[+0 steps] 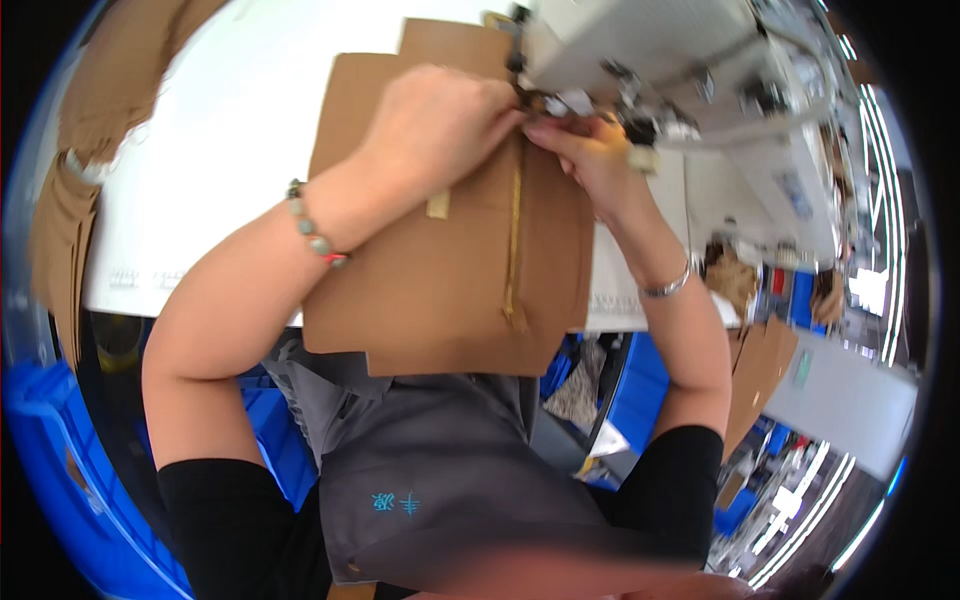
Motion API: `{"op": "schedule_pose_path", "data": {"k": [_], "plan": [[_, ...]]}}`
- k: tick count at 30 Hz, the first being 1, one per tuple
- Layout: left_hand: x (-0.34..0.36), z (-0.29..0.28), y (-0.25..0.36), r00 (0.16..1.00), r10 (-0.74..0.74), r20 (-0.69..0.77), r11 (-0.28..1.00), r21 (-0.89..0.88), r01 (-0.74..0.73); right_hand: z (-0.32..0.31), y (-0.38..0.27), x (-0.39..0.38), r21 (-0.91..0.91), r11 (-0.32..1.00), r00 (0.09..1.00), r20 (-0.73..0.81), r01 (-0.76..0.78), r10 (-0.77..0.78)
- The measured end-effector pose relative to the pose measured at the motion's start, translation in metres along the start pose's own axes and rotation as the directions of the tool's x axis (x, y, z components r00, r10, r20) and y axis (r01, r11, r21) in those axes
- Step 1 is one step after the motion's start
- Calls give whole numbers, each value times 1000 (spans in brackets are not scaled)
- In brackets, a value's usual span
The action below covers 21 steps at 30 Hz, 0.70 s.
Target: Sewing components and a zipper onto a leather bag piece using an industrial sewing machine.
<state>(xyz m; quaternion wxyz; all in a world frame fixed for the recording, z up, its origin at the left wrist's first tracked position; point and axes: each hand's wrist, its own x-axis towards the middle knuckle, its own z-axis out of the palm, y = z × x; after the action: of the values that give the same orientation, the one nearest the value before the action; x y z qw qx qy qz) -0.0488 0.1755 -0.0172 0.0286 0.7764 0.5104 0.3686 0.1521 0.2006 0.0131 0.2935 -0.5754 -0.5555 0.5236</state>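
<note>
A large brown flat panel [400, 285], looking like leather or fabric, lies on the white tabletop and hangs slightly over its near edge. Along its right part runs a narrow gold line that looks like a zipper [514, 235]. My left hand [440, 125] rests over the panel's far part, fingers bent and closed at the top of the gold line. My right hand [590, 160] meets it there from the right, thumb and finger pinched together. What sits between the fingertips is small, dark and blurred. Both hands are right beside the sewing machine's [640, 50] needle area.
Brown pieces [65, 240] hang over the table's left edge, with more brown material [120, 80] at the far left. Blue bins [70, 470] stand below on the left. Brown sheets [760, 370] and a grey surface [850, 400] are at the right.
</note>
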Motion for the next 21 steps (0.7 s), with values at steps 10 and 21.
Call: {"op": "schedule_pose_path", "data": {"k": [10, 21], "plan": [[-9, -11, 27, 910, 414, -32, 899, -145, -414, -49, -25, -51, -201, 968, 927, 369, 152, -68], [-5, -15, 18, 919, 394, 12, 895, -234, -380, -176, 42, -130, -222, 924, 776, 502, -312, 382]]}}
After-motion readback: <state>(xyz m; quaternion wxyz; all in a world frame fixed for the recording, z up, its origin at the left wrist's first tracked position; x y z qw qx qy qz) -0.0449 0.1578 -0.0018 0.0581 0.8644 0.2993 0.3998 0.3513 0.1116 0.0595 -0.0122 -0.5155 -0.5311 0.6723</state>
